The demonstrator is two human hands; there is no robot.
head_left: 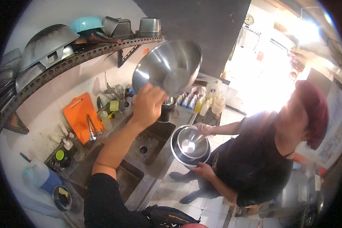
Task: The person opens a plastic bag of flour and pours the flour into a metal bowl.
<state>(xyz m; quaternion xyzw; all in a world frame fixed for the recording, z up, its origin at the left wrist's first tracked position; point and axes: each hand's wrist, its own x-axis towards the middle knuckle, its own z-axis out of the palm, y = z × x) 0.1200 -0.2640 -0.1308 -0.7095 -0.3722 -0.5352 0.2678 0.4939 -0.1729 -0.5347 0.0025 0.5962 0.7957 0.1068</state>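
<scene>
Above the sink [135,154], a large metal bowl [178,62] was held up, its rim seemingly pinched by the left hand [149,108]; steady control was needed, the right hand unseen

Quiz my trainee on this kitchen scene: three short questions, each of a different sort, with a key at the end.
1. Multiple choice: what colour is the cutting board?
a) white
b) orange
c) blue

2. True or false: the co-worker holds the nested bowls with only one hand.

3. Short answer: what does the wearer's left hand hold up?

Key:
1. b
2. False
3. A big metal bowl
</scene>
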